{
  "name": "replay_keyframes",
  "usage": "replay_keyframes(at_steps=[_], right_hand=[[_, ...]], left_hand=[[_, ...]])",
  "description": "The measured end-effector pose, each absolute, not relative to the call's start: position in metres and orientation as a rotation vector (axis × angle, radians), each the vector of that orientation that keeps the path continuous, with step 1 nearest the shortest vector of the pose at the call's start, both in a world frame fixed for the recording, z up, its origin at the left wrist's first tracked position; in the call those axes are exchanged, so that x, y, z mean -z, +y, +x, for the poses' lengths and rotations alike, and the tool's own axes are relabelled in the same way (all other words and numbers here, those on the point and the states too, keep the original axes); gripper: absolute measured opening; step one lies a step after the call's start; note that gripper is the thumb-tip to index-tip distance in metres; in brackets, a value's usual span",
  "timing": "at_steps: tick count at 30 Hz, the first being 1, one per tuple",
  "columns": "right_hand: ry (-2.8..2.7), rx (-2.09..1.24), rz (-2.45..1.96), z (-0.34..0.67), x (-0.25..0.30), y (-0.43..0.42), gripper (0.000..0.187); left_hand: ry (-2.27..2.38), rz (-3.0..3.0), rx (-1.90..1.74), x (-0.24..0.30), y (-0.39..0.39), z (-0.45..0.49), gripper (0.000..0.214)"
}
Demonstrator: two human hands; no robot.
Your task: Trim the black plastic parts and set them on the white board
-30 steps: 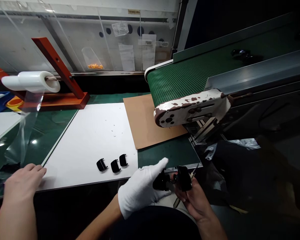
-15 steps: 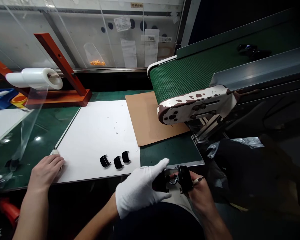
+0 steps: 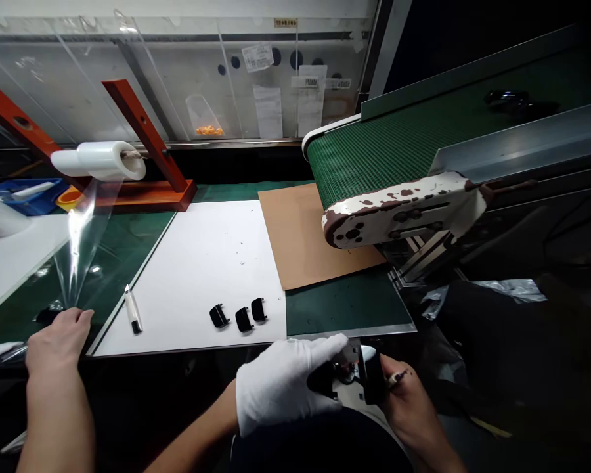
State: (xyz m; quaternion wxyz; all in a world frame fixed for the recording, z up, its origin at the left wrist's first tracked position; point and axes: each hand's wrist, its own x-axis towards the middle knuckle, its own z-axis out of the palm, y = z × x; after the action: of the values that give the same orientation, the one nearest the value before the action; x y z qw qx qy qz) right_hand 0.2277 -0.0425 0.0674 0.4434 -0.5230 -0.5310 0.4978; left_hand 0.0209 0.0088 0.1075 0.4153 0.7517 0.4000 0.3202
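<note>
our gloved left hand [image 3: 280, 389] & right hand [image 3: 406, 404] both clamped on black part [image 3: 372, 386], co-worker's hand [image 3: 54, 341] nr clear film [image 3: 81, 243]

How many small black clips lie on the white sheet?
3, in a row near its front edge: left clip, middle clip, right clip. Left hand and right hand hold other black parts.

The glove [image 3: 280, 387] is white cloth, the part [image 3: 373, 384] glossy black plastic, the cardboard [image 3: 300, 240] matt brown.
</note>
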Motion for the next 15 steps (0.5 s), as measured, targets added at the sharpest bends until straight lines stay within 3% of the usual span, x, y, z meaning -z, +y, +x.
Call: replay_keyframes(at_steps=[5, 8, 15], right_hand=[[-1.095, -1.409, -1.192, 0.219, -0.048, -0.039, 0.042], [-0.983, -1.495, -1.177, 0.209, -0.03, -0.034, 0.04], [-0.615, -1.633, -1.123, 0.186, -0.003, -0.024, 0.03]], left_hand=[[0.955, 1.68, -0.624, -0.091, -0.015, 0.026, 0.067], [1.071, 1.484, -0.752, -0.066, -0.033, 0.026, 0.076], [1.225, 1.387, -1.123, -0.024, -0.049, 0.036, 0.068]])
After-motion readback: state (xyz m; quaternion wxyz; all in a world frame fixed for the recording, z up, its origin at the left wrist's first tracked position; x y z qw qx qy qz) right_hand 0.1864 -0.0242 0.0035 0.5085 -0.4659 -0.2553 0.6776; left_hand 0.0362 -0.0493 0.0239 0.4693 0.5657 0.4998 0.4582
